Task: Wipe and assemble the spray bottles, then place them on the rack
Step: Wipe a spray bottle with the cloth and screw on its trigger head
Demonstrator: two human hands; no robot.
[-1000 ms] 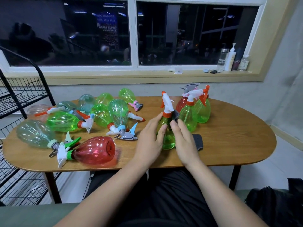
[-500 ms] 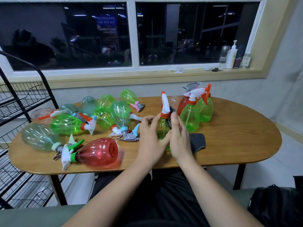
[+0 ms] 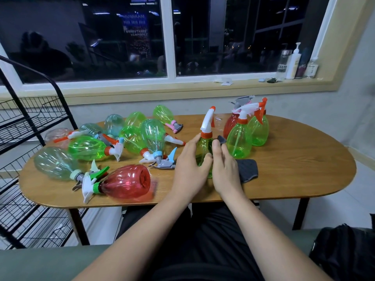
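Left hand (image 3: 188, 165) grips the upright bottle (image 3: 203, 148); right hand (image 3: 225, 169) pinches the cloth (image 3: 248, 171) against its side.

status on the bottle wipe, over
Left hand grips upright green bottle. Right hand holds grey cloth against it. Standing bottles close behind right.

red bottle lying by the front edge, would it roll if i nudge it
Probably rolls a little: the red bottle lies on its round side on the smooth table, though its white trigger head may catch and stop it. Likely light: it looks see-through and empty. Likely slick, being glossy plastic.
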